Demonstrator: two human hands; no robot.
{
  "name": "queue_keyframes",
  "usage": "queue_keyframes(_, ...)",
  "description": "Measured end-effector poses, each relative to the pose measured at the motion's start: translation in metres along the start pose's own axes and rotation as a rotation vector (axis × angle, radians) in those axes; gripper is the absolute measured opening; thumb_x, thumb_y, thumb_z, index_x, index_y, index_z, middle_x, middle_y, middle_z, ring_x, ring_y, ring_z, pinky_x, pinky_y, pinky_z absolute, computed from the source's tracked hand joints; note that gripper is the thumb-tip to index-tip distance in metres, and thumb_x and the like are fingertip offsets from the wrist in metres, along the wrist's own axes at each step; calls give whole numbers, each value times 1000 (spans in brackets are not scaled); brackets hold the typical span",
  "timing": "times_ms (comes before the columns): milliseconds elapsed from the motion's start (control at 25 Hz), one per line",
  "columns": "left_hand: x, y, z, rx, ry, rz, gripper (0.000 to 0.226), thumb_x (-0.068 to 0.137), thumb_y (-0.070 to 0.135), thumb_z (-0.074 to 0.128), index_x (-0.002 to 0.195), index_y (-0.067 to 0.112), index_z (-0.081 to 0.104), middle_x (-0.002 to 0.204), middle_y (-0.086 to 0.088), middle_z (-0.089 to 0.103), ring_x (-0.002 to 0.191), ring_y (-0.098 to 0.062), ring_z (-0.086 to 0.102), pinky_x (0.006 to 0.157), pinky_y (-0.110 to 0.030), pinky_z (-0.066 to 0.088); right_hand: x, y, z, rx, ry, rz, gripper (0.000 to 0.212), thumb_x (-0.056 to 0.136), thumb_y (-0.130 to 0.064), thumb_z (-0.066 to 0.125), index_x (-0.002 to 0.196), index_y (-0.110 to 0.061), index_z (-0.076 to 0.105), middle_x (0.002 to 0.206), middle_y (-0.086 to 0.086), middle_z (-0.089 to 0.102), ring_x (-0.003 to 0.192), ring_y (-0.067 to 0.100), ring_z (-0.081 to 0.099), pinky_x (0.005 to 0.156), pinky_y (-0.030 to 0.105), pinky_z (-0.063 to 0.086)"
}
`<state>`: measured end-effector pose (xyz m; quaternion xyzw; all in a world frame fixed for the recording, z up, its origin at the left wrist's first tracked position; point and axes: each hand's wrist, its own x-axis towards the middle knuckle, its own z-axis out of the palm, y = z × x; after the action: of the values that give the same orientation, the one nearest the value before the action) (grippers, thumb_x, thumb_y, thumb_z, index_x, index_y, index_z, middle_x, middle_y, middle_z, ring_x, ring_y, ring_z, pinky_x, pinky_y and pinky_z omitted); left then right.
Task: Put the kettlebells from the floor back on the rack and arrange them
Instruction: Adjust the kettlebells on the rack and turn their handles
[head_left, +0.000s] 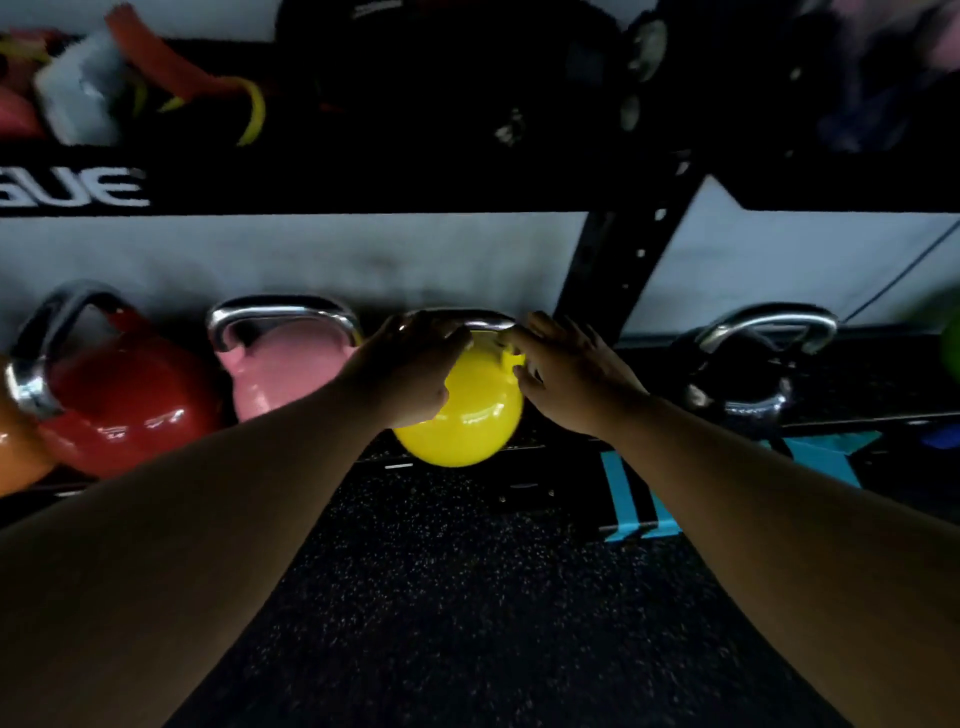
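A yellow kettlebell (470, 415) with a chrome handle sits on the low shelf of the black rack (618, 260), at the shelf's front edge. My left hand (415, 369) is wrapped over the left end of its handle. On the handle's right end and the bell's right shoulder rests my right hand (566, 374), fingers spread. To the left stand a pink kettlebell (283, 371), a red kettlebell (124, 400) and the edge of an orange one (15, 452). A black kettlebell (737, 384) stands right of the rack's upright.
The upper shelf (311, 192) holds coloured bands (208, 88), a pale block and dark gear. Speckled black rubber floor (467, 597) lies below, with blue tape marks (639, 509) at the right. A green object (951, 348) shows at the far right edge.
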<state>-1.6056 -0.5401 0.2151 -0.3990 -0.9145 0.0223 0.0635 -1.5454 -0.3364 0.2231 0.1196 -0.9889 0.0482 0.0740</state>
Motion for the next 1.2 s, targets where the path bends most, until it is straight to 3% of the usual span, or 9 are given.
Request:
queue_keyframes(240, 81, 126, -28, -9, -31, 108, 49, 73, 22, 58, 121, 15, 55, 116, -10, 58, 106, -36, 57, 84, -44, 46, -97, 127, -44, -63, -54, 154, 35, 88, -27, 56, 122, -21, 58, 121, 7, 59, 112, 33, 53, 94, 44, 42)
queue_keyframes(440, 135, 197, -27, -51, -73, 132, 49, 85, 20, 53, 133, 15, 45, 128, -9, 49, 120, -31, 48, 97, -44, 40, -150, 209, -62, -143, -124, 246, 34, 86, -31, 54, 120, -26, 59, 132, 4, 57, 123, 32, 50, 99, 46, 41)
queue_keyframes(760, 234, 240, 5, -3, 10, 174, 52, 89, 26, 51, 138, 14, 35, 135, -10, 45, 118, -30, 47, 91, -42, 41, -119, 304, -43, -122, -73, 477, 42, 95, -40, 44, 134, -22, 44, 135, 13, 47, 120, 35, 47, 94, 47, 40)
queue_keyframes(880, 269, 244, 24, -175, 33, 38, 55, 95, 39, 44, 144, 20, 27, 140, -10, 42, 119, -32, 48, 90, -43, 44, -91, 330, -30, -113, -110, 528, 54, 97, -51, 35, 143, -22, 32, 142, 16, 39, 123, 37, 44, 95, 49, 42)
queue_keyframes(1000, 291, 257, 42, -286, -1, 13, 55, 100, 48, 29, 150, 30, 16, 140, -10, 43, 115, -31, 52, 83, -42, 51, -86, 352, -18, -28, -183, 522, 57, 97, -56, 24, 148, -31, 23, 142, 16, 37, 125, 39, 42, 95, 51, 42)
queue_keyframes(1080, 296, 270, 56, -442, 4, -40, 50, 101, 47, 24, 148, 34, 17, 126, -10, 50, 104, -27, 56, 74, -37, 49, -88, 362, -5, 143, -178, 501, 57, 94, -60, 21, 146, -36, 25, 135, 15, 39, 121, 39, 41, 93, 52, 45)
queue_keyframes(1200, 296, 288, 67, -677, 90, -224, 43, 101, 46, 26, 143, 37, 25, 117, -6, 48, 108, -21, 48, 80, -33, 43, -86, 374, 0, 289, -124, 429, 54, 92, -62, 26, 137, -33, 35, 132, 11, 37, 118, 36, 40, 90, 47, 45)
